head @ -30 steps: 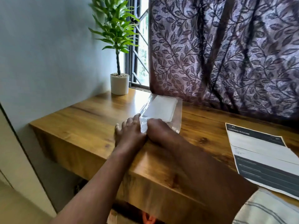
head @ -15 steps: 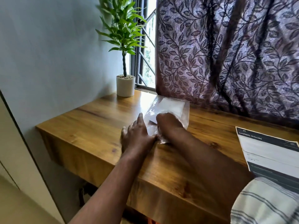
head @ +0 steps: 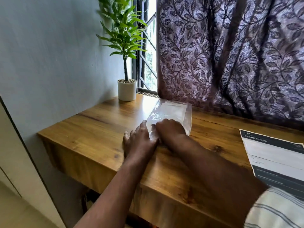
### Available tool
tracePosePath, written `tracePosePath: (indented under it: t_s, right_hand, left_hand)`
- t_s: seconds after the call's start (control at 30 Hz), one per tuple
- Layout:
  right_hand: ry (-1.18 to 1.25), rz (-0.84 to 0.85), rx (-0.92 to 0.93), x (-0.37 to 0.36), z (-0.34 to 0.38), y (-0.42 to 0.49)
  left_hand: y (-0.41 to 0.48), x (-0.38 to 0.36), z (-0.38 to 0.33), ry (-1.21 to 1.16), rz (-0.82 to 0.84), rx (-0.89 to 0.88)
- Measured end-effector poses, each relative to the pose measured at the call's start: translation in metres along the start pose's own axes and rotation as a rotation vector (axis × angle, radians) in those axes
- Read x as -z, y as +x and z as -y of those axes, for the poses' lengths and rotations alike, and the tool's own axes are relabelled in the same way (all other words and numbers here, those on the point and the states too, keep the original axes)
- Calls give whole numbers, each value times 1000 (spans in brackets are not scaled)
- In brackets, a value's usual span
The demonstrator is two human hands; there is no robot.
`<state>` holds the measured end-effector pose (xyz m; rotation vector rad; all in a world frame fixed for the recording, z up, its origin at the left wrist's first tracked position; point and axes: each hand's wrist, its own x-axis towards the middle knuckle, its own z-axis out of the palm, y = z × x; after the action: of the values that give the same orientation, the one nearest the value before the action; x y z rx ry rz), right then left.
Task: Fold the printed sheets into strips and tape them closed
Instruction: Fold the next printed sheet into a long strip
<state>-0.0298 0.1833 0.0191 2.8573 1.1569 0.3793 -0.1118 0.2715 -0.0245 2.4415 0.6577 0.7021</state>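
Observation:
A clear plastic bag (head: 172,111) with white paper inside lies on the wooden table (head: 98,129) below the curtain. My right hand (head: 170,130) is curled over the bag's near end and grips the plastic. My left hand (head: 139,140) lies flat on the table with straight fingers, its thumb side against the bag's near left corner. A printed sheet (head: 276,158) with dark bands and the heading "LIVING ROOM" lies flat at the right, apart from both hands.
A potted green plant (head: 127,89) stands in the table's far left corner by the window. A leaf-patterned curtain (head: 230,55) hangs behind the bag. A wall borders the left side. The table's front edge (head: 115,171) runs under my forearms.
The bag's near end has crumpled and risen under my right hand, which has pushed a little further onto it. My left hand stays flat beside it.

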Motion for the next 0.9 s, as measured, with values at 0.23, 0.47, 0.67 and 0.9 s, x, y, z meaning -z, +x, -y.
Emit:
tracePosePath:
  t_s: [0.23,0.47,0.67,0.9]
  right_hand:
    - [10,-251,103,42,7,-58]
    - [320,-450,54,110,-26,-97]
    - [526,-635,-37,155,-92,-128]
    - [568,-843,-211,169,-176,-167]
  left_hand:
    - [1,0,1,7,10,17]
    - [-2,5,0,13,30,20]
    - [-5,9,-5,10,39,36]
    - [-18,20,-21,-343,-304,-145]
